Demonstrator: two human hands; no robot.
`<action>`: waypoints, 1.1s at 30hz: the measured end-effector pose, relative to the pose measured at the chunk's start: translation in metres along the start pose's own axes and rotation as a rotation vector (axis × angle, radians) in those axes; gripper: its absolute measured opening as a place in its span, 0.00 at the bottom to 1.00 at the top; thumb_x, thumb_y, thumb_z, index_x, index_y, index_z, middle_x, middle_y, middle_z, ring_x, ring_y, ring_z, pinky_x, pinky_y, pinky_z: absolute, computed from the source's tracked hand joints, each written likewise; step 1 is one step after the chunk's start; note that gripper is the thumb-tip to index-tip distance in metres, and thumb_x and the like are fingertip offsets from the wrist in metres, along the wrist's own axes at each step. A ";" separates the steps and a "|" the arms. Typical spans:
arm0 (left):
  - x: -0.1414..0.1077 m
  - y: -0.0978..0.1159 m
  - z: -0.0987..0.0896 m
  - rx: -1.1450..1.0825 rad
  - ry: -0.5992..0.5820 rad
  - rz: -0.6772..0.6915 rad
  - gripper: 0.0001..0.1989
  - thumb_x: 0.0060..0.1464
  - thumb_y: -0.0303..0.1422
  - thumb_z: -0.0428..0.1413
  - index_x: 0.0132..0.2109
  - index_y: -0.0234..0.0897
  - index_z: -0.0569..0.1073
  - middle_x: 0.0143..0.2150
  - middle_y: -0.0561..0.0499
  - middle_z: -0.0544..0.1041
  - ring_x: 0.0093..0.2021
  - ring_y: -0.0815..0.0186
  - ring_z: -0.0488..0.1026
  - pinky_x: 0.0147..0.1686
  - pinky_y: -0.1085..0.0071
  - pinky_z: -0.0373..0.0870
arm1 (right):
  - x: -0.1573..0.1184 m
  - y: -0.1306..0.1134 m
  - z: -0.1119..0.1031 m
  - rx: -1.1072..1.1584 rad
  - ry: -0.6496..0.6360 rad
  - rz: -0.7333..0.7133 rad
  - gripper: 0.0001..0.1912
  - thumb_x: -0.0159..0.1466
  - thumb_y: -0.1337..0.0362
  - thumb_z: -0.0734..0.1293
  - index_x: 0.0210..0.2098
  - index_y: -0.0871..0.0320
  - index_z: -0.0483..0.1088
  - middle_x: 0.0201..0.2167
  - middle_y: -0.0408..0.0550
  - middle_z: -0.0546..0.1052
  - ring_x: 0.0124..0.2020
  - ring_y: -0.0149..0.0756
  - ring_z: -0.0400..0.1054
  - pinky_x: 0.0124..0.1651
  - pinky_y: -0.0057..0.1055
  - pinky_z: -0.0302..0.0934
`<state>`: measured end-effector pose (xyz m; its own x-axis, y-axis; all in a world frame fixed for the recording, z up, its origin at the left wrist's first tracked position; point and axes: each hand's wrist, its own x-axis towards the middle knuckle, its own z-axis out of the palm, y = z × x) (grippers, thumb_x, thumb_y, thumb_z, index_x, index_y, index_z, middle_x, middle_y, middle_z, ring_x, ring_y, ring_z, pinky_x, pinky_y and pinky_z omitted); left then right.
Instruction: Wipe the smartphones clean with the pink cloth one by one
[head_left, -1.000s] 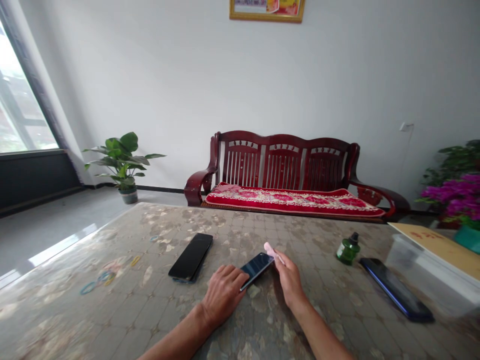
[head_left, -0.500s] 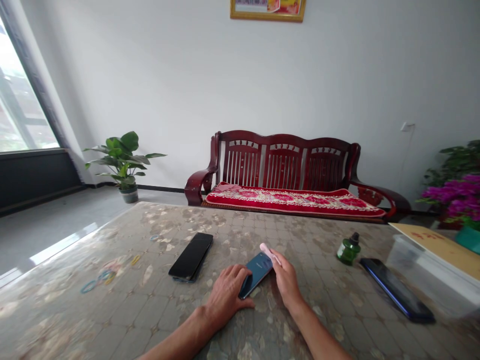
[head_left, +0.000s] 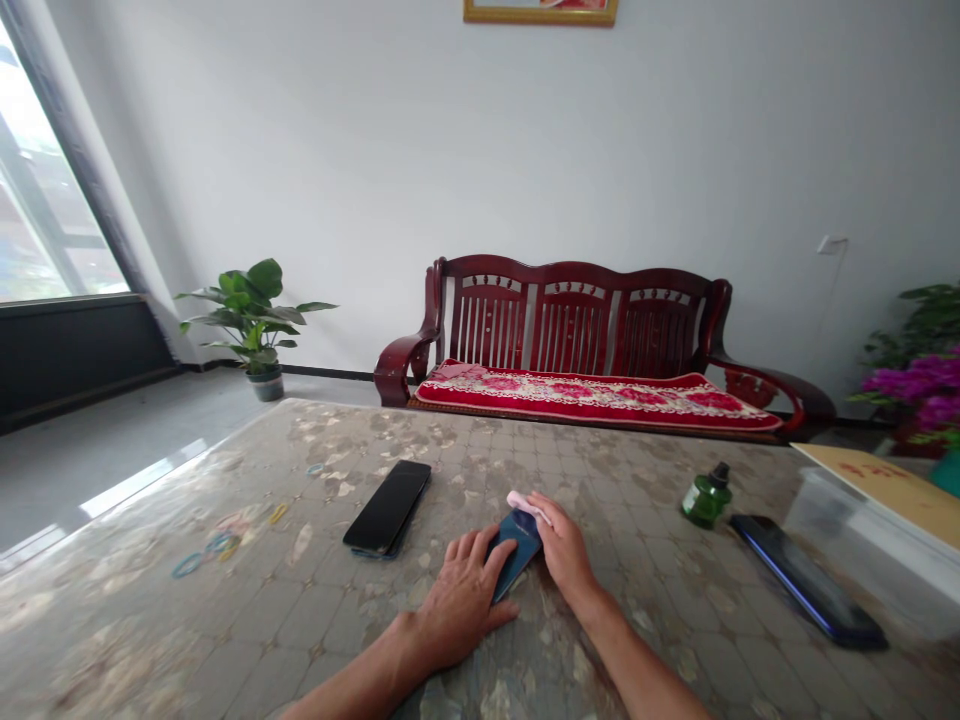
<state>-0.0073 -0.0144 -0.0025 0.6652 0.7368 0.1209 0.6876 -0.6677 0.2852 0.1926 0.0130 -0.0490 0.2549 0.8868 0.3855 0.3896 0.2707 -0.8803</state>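
A blue glossy smartphone (head_left: 512,568) lies slanted on the table in front of me, partly covered by both hands. My left hand (head_left: 459,600) holds its left side, fingers over the surface and thumb at the lower end. In my right hand (head_left: 564,548) is a folded pale pink cloth (head_left: 525,506), which lies across the phone's upper end. To the left rests a black phone (head_left: 388,508), with another flat edge showing under it.
A patterned cover lies on the table (head_left: 322,640). Hair ties (head_left: 217,545) are scattered at left. On the right stand a green bottle (head_left: 705,497), a dark blue phone (head_left: 806,580) and a clear plastic box (head_left: 847,545). Behind is a wooden bench (head_left: 577,310).
My right hand and the cloth have slid a little left over the phone's upper end. My left fingers reach further over the phone. The view has tipped slightly down.
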 end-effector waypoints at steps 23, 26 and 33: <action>-0.011 0.013 -0.001 -0.022 -0.039 -0.040 0.33 0.55 0.42 0.62 0.66 0.50 0.63 0.69 0.45 0.60 0.60 0.45 0.62 0.59 0.47 0.60 | -0.009 -0.015 -0.004 -0.372 -0.075 -0.157 0.24 0.63 0.68 0.56 0.53 0.55 0.75 0.55 0.50 0.75 0.60 0.43 0.65 0.65 0.46 0.56; -0.002 0.020 0.005 0.014 0.007 -0.109 0.33 0.54 0.43 0.64 0.65 0.46 0.65 0.67 0.42 0.62 0.58 0.45 0.64 0.58 0.49 0.62 | -0.020 -0.030 -0.008 -0.553 -0.206 -0.255 0.26 0.64 0.71 0.55 0.57 0.53 0.72 0.57 0.48 0.74 0.63 0.42 0.62 0.67 0.45 0.53; -0.002 0.008 0.003 -0.064 0.057 -0.009 0.21 0.61 0.36 0.58 0.60 0.42 0.69 0.63 0.46 0.68 0.58 0.53 0.65 0.59 0.58 0.62 | -0.041 -0.046 -0.009 -0.750 -0.327 -0.367 0.31 0.63 0.75 0.55 0.63 0.51 0.65 0.59 0.47 0.73 0.59 0.41 0.65 0.66 0.41 0.53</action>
<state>-0.0024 -0.0221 -0.0033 0.6399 0.7491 0.1716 0.6726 -0.6539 0.3463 0.1722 -0.0395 -0.0224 -0.2196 0.8862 0.4079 0.9019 0.3438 -0.2614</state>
